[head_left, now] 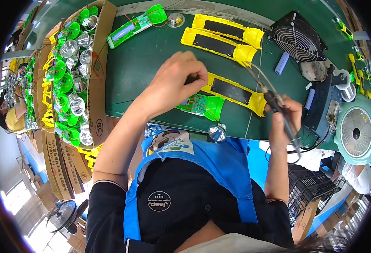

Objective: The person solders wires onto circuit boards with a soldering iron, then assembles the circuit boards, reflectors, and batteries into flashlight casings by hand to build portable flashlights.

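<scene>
My right hand (pixel 287 116) is wrapped round a soldering iron (pixel 272 100) with a thin metal feed tube along it. The iron's tip points up and left, by the near right end of a yellow casing (pixel 221 44). My left hand (pixel 178 78) is closed, thumb and fingers bent together over the left end of another yellow casing (pixel 253 99) with a black strip inside; what they pinch is hidden. Just below lies a green casing (pixel 214 106) with a circuit board, wired to a small silver reflector (pixel 217 133) at the bench edge.
At the far side lie a third yellow casing (pixel 246 35) and a green casing (pixel 154 17) with a battery. To the left stands a carton (pixel 99 84) of green parts and reflectors. On the right are a black fan (pixel 297 38), loose battery (pixel 282 63), soldering station (pixel 320 101) and pale green fan (pixel 356 133).
</scene>
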`<move>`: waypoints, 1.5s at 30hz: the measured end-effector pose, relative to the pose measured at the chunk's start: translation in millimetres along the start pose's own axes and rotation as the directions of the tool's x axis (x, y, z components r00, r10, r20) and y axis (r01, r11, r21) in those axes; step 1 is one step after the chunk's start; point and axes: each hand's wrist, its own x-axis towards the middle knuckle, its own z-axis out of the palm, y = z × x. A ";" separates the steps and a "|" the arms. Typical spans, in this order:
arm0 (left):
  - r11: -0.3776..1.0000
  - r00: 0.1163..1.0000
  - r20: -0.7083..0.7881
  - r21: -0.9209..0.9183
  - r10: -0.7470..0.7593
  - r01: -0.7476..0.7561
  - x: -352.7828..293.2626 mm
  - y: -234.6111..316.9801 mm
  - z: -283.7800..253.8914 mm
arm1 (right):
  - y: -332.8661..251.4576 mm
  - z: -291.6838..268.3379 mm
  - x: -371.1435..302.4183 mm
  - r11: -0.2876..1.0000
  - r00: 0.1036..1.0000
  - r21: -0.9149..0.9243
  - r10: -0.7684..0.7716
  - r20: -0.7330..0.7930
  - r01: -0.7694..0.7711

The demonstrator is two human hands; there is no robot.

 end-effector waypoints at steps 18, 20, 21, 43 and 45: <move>0.763 0.903 0.301 0.489 0.307 -0.422 31.9 -8.8 4.1 | 2.0 13.8 23.4 0.787 0.776 -0.077 0.617 0.128 -0.613; 0.746 0.899 0.305 0.506 0.314 -0.432 32.8 -8.2 4.6 | 3.0 13.2 22.9 0.787 0.777 -0.084 0.617 0.128 -0.611; 0.747 0.900 0.305 0.506 0.312 -0.431 33.1 -7.8 4.3 | 3.6 13.1 22.7 0.789 0.779 -0.090 0.615 0.126 -0.608; 0.712 0.884 0.330 0.528 0.330 -0.463 34.3 -1.7 6.0 | -4.0 8.3 20.9 0.794 0.783 -0.058 0.607 0.137 -0.605; 0.713 0.886 0.332 0.530 0.323 -0.459 35.2 -3.8 6.1 | -2.8 10.5 22.5 0.783 0.772 -0.102 0.622 0.130 -0.613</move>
